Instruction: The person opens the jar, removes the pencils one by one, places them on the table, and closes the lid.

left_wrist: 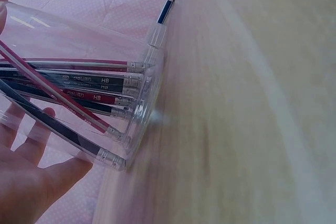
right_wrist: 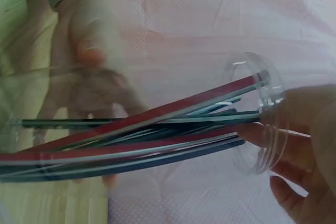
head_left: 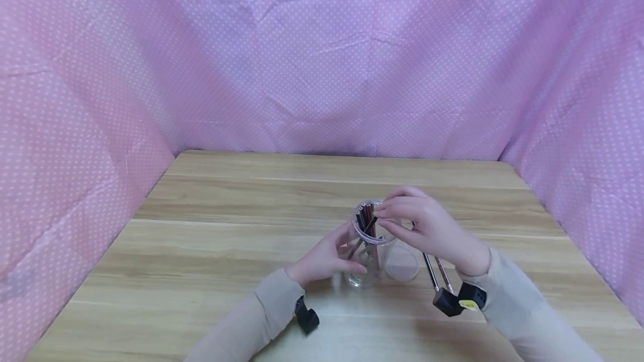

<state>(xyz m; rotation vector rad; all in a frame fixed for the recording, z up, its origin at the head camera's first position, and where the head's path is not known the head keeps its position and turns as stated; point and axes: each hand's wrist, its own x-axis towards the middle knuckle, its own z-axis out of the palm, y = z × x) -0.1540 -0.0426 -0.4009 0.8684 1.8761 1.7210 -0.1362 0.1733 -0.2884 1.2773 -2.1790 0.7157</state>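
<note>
A clear plastic jar (head_left: 363,278) stands on the table with several striped pencils inside, eraser ends down. My left hand (head_left: 327,258) grips its side, fingers and thumb around the wall, as the left hand (left_wrist: 31,177) in the left wrist view also shows. At the open mouth, my right hand (head_left: 422,225) pinches the upper end of a dark pencil (head_left: 370,224) between thumb and fingers. The right wrist view has this dark pencil (right_wrist: 210,118) reaching the fingertips of the right hand (right_wrist: 299,145) inside the rim, beside red-striped pencils (right_wrist: 173,109).
A round clear lid (head_left: 401,264) lies on the wooden table (head_left: 226,250) just right of the jar. Farther right, pencils (head_left: 430,272) lie partly under my right wrist. Pink dotted cloth (head_left: 322,71) hangs around the table's back and sides.
</note>
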